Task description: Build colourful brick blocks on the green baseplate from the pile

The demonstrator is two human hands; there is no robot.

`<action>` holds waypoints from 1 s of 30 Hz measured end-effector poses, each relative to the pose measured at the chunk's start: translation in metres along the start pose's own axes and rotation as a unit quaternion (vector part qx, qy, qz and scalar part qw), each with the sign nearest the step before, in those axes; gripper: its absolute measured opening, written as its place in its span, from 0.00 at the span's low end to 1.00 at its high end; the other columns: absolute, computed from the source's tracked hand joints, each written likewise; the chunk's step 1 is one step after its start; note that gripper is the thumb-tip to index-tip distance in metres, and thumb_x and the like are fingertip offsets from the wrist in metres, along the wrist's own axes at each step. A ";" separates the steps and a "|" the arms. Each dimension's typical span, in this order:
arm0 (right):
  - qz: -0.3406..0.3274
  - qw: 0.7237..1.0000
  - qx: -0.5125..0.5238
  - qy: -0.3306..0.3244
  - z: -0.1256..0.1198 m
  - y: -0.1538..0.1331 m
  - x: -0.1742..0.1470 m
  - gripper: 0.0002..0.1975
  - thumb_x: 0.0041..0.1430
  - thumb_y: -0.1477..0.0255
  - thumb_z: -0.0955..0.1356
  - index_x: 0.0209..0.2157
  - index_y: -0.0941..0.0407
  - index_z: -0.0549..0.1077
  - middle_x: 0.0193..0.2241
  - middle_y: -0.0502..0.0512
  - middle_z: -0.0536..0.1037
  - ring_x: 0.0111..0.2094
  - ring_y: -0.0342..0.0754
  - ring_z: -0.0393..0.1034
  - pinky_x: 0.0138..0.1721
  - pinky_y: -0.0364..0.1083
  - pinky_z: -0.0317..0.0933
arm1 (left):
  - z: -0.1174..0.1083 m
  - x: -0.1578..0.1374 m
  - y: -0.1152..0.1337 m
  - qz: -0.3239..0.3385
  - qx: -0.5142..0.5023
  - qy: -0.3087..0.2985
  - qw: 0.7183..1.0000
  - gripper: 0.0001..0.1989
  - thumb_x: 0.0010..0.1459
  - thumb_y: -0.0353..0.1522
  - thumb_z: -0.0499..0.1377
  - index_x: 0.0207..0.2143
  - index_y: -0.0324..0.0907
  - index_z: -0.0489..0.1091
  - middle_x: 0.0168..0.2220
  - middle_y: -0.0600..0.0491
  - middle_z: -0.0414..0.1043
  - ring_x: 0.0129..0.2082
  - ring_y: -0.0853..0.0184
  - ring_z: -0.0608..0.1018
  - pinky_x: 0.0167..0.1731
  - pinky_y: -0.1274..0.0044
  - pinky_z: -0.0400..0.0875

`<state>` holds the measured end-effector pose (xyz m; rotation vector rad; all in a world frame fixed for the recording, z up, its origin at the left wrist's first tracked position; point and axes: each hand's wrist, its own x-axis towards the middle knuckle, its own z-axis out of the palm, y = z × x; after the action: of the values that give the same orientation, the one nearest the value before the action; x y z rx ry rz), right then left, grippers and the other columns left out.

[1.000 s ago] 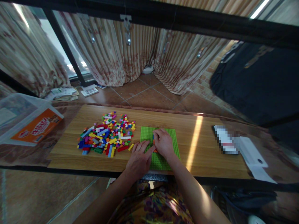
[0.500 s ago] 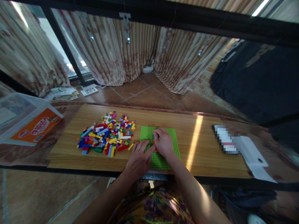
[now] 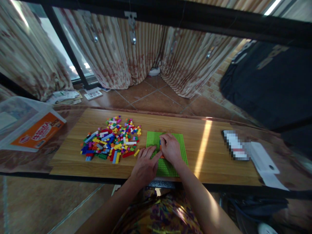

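Note:
A green studded baseplate [image 3: 152, 138] lies on the wooden board, partly covered by both of my hands. My right hand [image 3: 170, 149] is bent over its middle, fingers curled down on a small toy brick build. Only slivers of that show: an orange brick [image 3: 162, 157] at the lower end and a bit of blue near the fingertips. From the left, my left hand [image 3: 146, 164] rests with fingers stretched out over the plate's left edge, its index fingertip against the orange brick. The rest of the build is hidden under the right hand.
A pile of loose colored bricks [image 3: 110, 139] spreads left of the plate, with a yellow brick [image 3: 136, 152] by my left hand. A clear plastic box [image 3: 55, 113] stands far left. To the right lie a blurred phone-like object [image 3: 235, 144] and a white case [image 3: 264, 157].

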<state>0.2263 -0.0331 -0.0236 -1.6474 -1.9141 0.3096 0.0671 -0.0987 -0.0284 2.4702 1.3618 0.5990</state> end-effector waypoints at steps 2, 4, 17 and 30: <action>0.001 1.000 0.001 -0.001 0.000 0.000 0.000 0.12 0.65 0.74 0.61 0.35 0.55 0.77 0.35 0.57 0.77 0.40 0.50 0.71 0.45 0.47 0.62 | 0.000 0.000 0.000 -0.001 0.002 0.003 1.000 0.19 0.63 0.29 0.51 0.56 0.45 0.69 0.58 0.42 0.65 0.59 0.53 0.66 0.57 0.56 0.62; 0.001 1.000 0.001 -0.001 0.000 -0.001 0.000 0.12 0.65 0.74 0.61 0.35 0.55 0.77 0.35 0.57 0.78 0.40 0.50 0.71 0.45 0.47 0.62 | 0.000 0.000 0.001 -0.001 0.003 0.008 1.000 0.19 0.64 0.29 0.51 0.55 0.45 0.70 0.58 0.42 0.66 0.59 0.53 0.66 0.58 0.57 0.61; 0.000 1.000 0.002 0.001 -0.002 -0.002 0.000 0.12 0.65 0.75 0.61 0.35 0.56 0.77 0.35 0.58 0.78 0.40 0.50 0.71 0.45 0.47 0.62 | -0.001 0.000 0.000 0.002 -0.002 0.004 1.000 0.19 0.64 0.30 0.50 0.55 0.45 0.69 0.58 0.43 0.65 0.59 0.53 0.66 0.58 0.57 0.61; -0.001 1.000 0.002 0.008 -0.001 -0.003 0.000 0.12 0.65 0.75 0.61 0.34 0.55 0.76 0.35 0.57 0.78 0.39 0.50 0.71 0.44 0.47 0.62 | -0.001 0.000 0.000 -0.004 -0.004 -0.008 1.000 0.19 0.65 0.30 0.49 0.56 0.45 0.69 0.59 0.42 0.64 0.59 0.52 0.66 0.58 0.55 0.60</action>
<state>0.2248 -0.0344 -0.0210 -1.6402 -1.9023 0.2997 0.0671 -0.0991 -0.0277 2.4574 1.3599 0.5816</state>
